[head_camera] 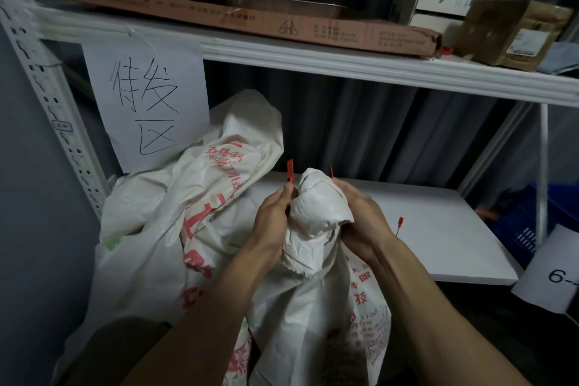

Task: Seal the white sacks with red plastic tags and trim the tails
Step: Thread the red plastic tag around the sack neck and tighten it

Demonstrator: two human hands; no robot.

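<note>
A white sack [313,298] with red print stands in front of me, its neck bunched into a knob [316,204]. My left hand [272,216] pinches the flat head of a red plastic tag [290,171] at the left of the neck. My right hand [360,216] grips the right side of the neck, and the tag's thin red tail [331,171] sticks up above its fingers. A second white sack [219,172] leans behind on the left. A spare red tag [399,226] lies on the white shelf board [438,229].
A paper sign [147,103] hangs from the metal rack's upper shelf [344,63], which carries a long flat carton [250,19] and small boxes [513,31]. A blue crate [526,226] stands at the right beside a label reading "6-" [557,276].
</note>
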